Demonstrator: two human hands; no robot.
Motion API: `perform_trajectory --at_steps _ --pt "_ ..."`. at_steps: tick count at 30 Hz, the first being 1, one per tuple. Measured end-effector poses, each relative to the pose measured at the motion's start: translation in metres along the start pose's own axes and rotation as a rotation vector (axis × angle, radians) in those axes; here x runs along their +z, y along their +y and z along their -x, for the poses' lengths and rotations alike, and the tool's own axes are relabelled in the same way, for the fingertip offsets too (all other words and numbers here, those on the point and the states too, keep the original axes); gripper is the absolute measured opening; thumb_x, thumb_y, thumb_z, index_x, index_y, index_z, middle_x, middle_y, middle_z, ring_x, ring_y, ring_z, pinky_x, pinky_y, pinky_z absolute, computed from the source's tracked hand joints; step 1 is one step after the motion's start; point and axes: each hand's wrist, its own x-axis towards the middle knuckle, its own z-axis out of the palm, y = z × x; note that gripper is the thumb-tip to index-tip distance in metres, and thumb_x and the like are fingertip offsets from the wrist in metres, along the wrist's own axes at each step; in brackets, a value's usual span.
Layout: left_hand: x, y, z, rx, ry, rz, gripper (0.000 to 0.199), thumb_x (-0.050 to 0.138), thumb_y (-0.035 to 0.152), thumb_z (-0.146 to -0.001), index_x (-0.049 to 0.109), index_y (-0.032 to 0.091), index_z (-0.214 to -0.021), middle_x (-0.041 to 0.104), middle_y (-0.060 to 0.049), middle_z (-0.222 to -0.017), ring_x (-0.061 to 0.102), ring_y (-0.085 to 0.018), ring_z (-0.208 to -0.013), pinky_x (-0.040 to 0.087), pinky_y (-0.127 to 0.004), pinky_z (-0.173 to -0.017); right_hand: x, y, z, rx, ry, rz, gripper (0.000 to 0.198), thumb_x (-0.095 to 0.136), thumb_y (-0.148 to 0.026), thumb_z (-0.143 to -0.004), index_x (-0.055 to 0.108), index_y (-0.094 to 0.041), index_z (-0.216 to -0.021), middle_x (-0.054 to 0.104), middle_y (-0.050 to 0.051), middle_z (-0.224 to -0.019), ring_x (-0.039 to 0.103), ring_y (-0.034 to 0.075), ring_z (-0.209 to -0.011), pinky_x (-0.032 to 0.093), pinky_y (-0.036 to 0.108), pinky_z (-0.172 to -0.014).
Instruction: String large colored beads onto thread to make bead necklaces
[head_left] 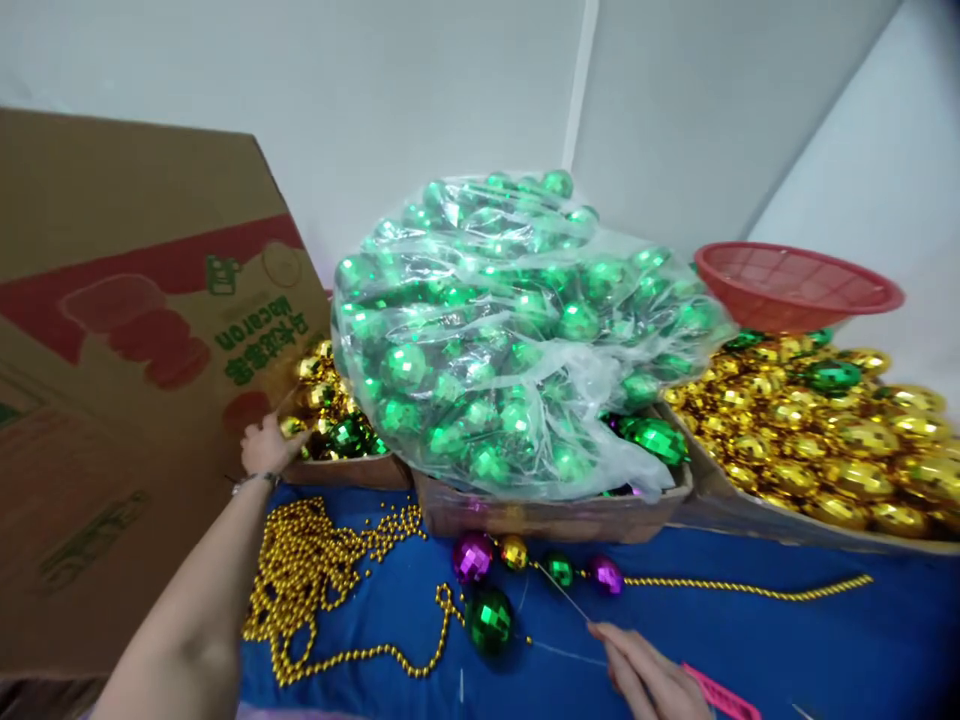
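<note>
At the left box, my left hand has thumb and fingers around a gold ball bead. Low in the view, my right hand pinches a thin needle that points up and left. A clear thread runs from that hand to a big green ball bead, which joins a gold bead chain. Above them lie a purple ball, a gold ball, a small green ball and another purple ball, in line with a straight gold bead strand.
A plastic bag of green balls rests on the middle cardboard box. Gold balls fill the right box under a red basket. A tall carton stands left. A pink-handled tool lies on the blue cloth.
</note>
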Motion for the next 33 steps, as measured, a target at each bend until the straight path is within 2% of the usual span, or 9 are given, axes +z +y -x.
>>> perform_trajectory --at_steps 2,3,4,7,10,13,17,28,33 --pt "-0.008 0.010 0.025 -0.006 0.125 0.262 0.070 0.073 0.057 -0.061 0.053 0.014 -0.112 0.056 -0.020 -0.117 0.050 -0.040 -0.115 0.041 -0.055 -0.095 0.008 -0.019 -0.011 -0.062 -0.027 -0.010 0.026 0.049 -0.026 -0.094 0.067 -0.025 -0.113 0.074 0.003 -0.099 0.073 0.017 -0.082 0.058 0.022 -0.081" --pt "-0.012 0.017 0.043 -0.030 0.155 0.474 0.067 0.074 0.054 -0.061 0.054 0.015 -0.112 0.059 -0.017 -0.115 0.054 -0.036 -0.112 0.042 -0.052 -0.096 0.012 -0.028 -0.016 -0.091 -0.045 -0.025 0.026 0.048 -0.024 -0.095 0.067 -0.025 -0.113 0.075 0.003 -0.098 0.073 0.016 -0.082 0.058 0.022 -0.081" --pt "-0.016 0.025 0.066 -0.093 0.122 0.732 0.062 0.074 0.052 -0.064 0.054 0.016 -0.110 0.060 -0.014 -0.112 0.058 -0.031 -0.106 0.046 -0.048 -0.093 0.016 -0.037 -0.020 -0.115 -0.065 -0.042 0.027 0.046 -0.022 -0.095 0.066 -0.024 -0.114 0.074 0.002 -0.097 0.072 0.016 -0.081 0.057 0.022 -0.081" --pt "-0.025 0.053 0.145 -0.241 -0.295 1.424 0.043 0.061 0.052 -0.079 0.058 0.020 -0.107 0.064 -0.008 -0.111 0.063 -0.022 -0.095 0.054 -0.042 -0.082 0.028 -0.059 -0.028 -0.157 -0.120 -0.078 0.028 0.043 -0.018 -0.095 0.063 -0.022 -0.114 0.074 0.004 -0.093 0.070 0.015 -0.077 0.057 0.024 -0.075" --pt "-0.026 0.078 0.222 -0.490 -0.518 1.773 0.032 0.055 0.045 -0.088 0.061 0.020 -0.106 0.068 -0.007 -0.108 0.065 -0.022 -0.094 0.057 -0.040 -0.079 0.034 -0.071 -0.029 -0.179 -0.168 -0.062 0.028 0.040 -0.015 -0.096 0.063 -0.018 -0.111 0.072 0.006 -0.086 0.067 0.015 -0.072 0.055 0.025 -0.068" --pt "-0.022 0.095 0.274 -0.699 -0.666 1.901 0.033 0.053 0.042 -0.090 0.063 0.015 -0.107 0.070 -0.011 -0.105 0.067 -0.026 -0.096 0.057 -0.041 -0.078 0.032 -0.073 -0.021 -0.192 -0.191 0.014 0.027 0.039 -0.014 -0.096 0.062 -0.015 -0.109 0.071 0.007 -0.083 0.066 0.017 -0.071 0.053 0.028 -0.068" --pt "-0.016 0.111 0.307 -0.800 -0.732 1.952 0.033 0.052 0.039 -0.091 0.064 0.014 -0.109 0.070 -0.013 -0.106 0.066 -0.029 -0.099 0.058 -0.043 -0.079 0.022 -0.069 -0.005 -0.156 -0.190 0.090 0.025 0.039 -0.015 -0.096 0.063 -0.014 -0.105 0.071 0.008 -0.082 0.067 0.017 -0.074 0.051 0.028 -0.070" --pt "-0.022 0.128 0.340 -0.792 -0.837 1.969 0.030 0.048 0.036 -0.094 0.065 0.015 -0.108 0.071 -0.011 -0.106 0.069 -0.025 -0.093 0.058 -0.041 -0.080 0.012 -0.065 0.015 -0.120 -0.147 0.151 0.025 0.039 -0.014 -0.097 0.062 -0.015 -0.105 0.071 0.008 -0.082 0.067 0.018 -0.076 0.050 0.028 -0.071" --pt "-0.024 0.127 0.342 -0.809 -0.778 1.976 0.031 0.047 0.038 -0.095 0.065 0.016 -0.105 0.071 -0.011 -0.106 0.068 -0.026 -0.095 0.057 -0.043 -0.082 0.010 -0.063 0.020 -0.119 -0.146 0.132 0.025 0.039 -0.014 -0.096 0.061 -0.016 -0.107 0.071 0.007 -0.084 0.068 0.018 -0.077 0.051 0.028 -0.072"
